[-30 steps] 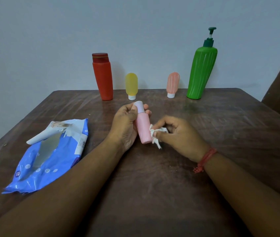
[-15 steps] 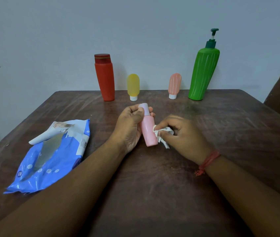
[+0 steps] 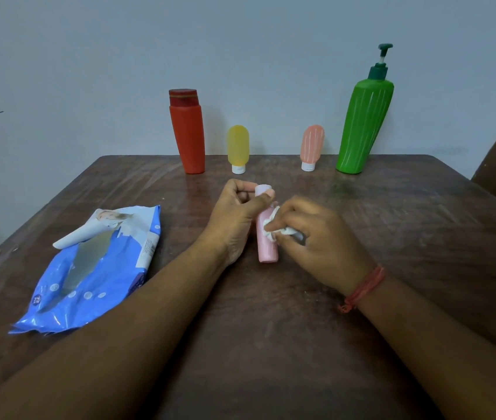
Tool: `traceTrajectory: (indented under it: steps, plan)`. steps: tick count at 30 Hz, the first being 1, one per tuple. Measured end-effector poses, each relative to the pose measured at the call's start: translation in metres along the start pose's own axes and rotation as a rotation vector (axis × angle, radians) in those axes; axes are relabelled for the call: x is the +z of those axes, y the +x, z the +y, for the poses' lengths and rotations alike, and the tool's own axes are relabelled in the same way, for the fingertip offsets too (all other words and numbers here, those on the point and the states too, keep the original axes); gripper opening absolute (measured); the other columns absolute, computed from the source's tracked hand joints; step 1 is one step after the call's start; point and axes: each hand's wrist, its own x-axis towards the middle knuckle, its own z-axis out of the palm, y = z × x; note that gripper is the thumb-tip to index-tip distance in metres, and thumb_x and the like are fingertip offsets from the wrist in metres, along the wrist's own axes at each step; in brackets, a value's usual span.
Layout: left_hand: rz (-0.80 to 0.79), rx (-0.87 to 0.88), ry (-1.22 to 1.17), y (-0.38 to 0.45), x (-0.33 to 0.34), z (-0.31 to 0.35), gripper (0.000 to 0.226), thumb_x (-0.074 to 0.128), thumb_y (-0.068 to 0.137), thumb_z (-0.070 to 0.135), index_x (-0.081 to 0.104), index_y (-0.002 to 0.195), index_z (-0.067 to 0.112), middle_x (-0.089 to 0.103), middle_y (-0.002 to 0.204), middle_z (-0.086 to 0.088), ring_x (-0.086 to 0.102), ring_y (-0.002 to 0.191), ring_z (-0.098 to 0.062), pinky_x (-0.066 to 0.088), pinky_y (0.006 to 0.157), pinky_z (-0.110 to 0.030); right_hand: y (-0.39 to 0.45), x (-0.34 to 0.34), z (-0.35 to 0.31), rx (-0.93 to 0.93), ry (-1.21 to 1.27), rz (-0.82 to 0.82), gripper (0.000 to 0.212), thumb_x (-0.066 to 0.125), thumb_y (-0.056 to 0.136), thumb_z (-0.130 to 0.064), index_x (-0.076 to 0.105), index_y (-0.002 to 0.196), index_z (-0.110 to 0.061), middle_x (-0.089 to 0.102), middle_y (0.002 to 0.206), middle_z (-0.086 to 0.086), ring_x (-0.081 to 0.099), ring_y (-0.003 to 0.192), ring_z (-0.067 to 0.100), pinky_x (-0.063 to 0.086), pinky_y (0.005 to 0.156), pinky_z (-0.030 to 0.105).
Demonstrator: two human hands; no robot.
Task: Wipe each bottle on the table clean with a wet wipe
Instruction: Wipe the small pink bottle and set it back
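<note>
Plastic makes up every bottle here: a smooth pink bottle with a pale lilac cap, a tapered red bottle, a rounded translucent yellow tube and a ribbed peach tube standing on white caps, and a tall ribbed green pump bottle. Those four stand in a row along the far edge of the counter, a dark brown wooden top with a streaky, slightly glossy grain, set against a plain pale wall. A glossy blue wipes pack lies crumpled at the left, its white flap peeled up. The pink bottle is at mid-counter between the hands, tilted with its base touching the wood. The left hand grips its cap end, thumb and fingers curled round the top. The right hand, with a red thread bracelet at the wrist, has its fingers bunched round a crumpled white wipe and presses it against the bottle's upper side. Both forearms reach in from the near edge.
</note>
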Motion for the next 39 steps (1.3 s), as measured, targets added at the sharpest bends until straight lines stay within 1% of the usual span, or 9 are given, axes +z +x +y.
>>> traceTrajectory:
  steps: [5, 8, 13, 17, 22, 25, 30, 36, 39]
  plan:
    - [0.002, 0.01, 0.054, 0.0, 0.0, -0.001, 0.026, 0.069, 0.091, 0.002, 0.048, 0.108, 0.007, 0.062, 0.085, -0.008, 0.069, 0.064, -0.01, 0.053, 0.057, -0.022, -0.002, -0.001, -0.005, -0.1, -0.014, -0.097, 0.015, 0.071, 0.084, -0.006, 0.077, 0.096, -0.013, 0.064, 0.097, -0.003, 0.062, 0.087, 0.009, 0.051, 0.076, 0.024]
    - [0.013, 0.008, 0.09, 0.003, -0.002, -0.002, 0.028, 0.073, 0.089, 0.006, 0.05, 0.104, 0.008, 0.06, 0.082, -0.004, 0.064, 0.064, -0.011, 0.052, 0.058, -0.027, 0.003, 0.003, -0.006, -0.03, -0.034, -0.007, 0.018, 0.066, 0.087, -0.004, 0.077, 0.098, -0.012, 0.064, 0.1, -0.002, 0.062, 0.092, 0.01, 0.048, 0.082, 0.02]
    - [0.014, 0.019, 0.103, 0.005, -0.005, -0.005, 0.027, 0.075, 0.087, 0.008, 0.05, 0.098, 0.012, 0.061, 0.084, -0.005, 0.065, 0.073, -0.018, 0.053, 0.063, -0.031, 0.001, -0.001, -0.008, -0.142, -0.081, -0.226, 0.021, 0.062, 0.084, -0.012, 0.078, 0.097, -0.016, 0.056, 0.096, -0.003, 0.053, 0.089, 0.007, 0.047, 0.076, 0.024]
    - [0.001, 0.014, 0.105, 0.006, -0.004, -0.004, 0.029, 0.077, 0.086, 0.008, 0.051, 0.099, 0.011, 0.061, 0.085, -0.006, 0.064, 0.067, -0.013, 0.053, 0.06, -0.029, 0.007, 0.001, -0.01, -0.087, -0.252, -0.107, 0.025, 0.06, 0.086, -0.014, 0.078, 0.103, -0.017, 0.053, 0.092, 0.002, 0.053, 0.087, 0.016, 0.047, 0.073, 0.029]
    - [-0.018, 0.012, 0.127, 0.006, -0.005, -0.006, 0.036, 0.08, 0.077, 0.02, 0.052, 0.097, 0.013, 0.063, 0.087, -0.006, 0.066, 0.085, -0.025, 0.056, 0.079, -0.044, 0.003, -0.004, -0.014, -0.177, -0.199, -0.298, 0.028, 0.051, 0.083, -0.021, 0.079, 0.089, -0.02, 0.05, 0.088, -0.004, 0.05, 0.081, 0.01, 0.044, 0.068, 0.026]
    - [-0.014, 0.015, 0.137, 0.007, -0.005, -0.006, 0.031, 0.079, 0.084, 0.015, 0.052, 0.098, 0.012, 0.061, 0.088, -0.006, 0.063, 0.077, -0.017, 0.053, 0.069, -0.032, 0.004, -0.008, -0.013, -0.081, -0.221, -0.222, 0.031, 0.048, 0.086, -0.024, 0.078, 0.095, -0.022, 0.048, 0.091, -0.006, 0.047, 0.082, 0.008, 0.044, 0.068, 0.026]
    - [-0.01, 0.022, 0.167, 0.008, -0.007, -0.006, 0.025, 0.074, 0.089, 0.011, 0.051, 0.096, 0.012, 0.061, 0.089, -0.011, 0.064, 0.075, -0.017, 0.053, 0.067, -0.03, 0.003, -0.008, -0.012, -0.138, -0.182, -0.334, 0.03, 0.049, 0.083, -0.025, 0.079, 0.089, -0.024, 0.043, 0.087, -0.009, 0.047, 0.077, 0.008, 0.049, 0.062, 0.035]
    - [0.002, 0.016, 0.173, 0.008, -0.007, -0.005, 0.023, 0.072, 0.09, 0.009, 0.049, 0.095, 0.011, 0.062, 0.085, -0.008, 0.063, 0.067, -0.011, 0.051, 0.059, -0.025, 0.002, -0.008, -0.01, -0.185, -0.171, -0.33, 0.026, 0.052, 0.084, -0.024, 0.078, 0.086, -0.023, 0.044, 0.088, -0.006, 0.042, 0.08, 0.007, 0.046, 0.064, 0.034]
    - [0.009, 0.018, 0.154, 0.007, -0.007, -0.004, 0.023, 0.072, 0.09, 0.009, 0.05, 0.096, 0.01, 0.061, 0.081, -0.004, 0.063, 0.066, -0.01, 0.051, 0.064, -0.026, 0.001, -0.008, -0.006, -0.105, -0.216, -0.23, 0.024, 0.056, 0.086, -0.02, 0.078, 0.096, -0.025, 0.046, 0.091, -0.005, 0.04, 0.079, 0.005, 0.039, 0.063, 0.026]
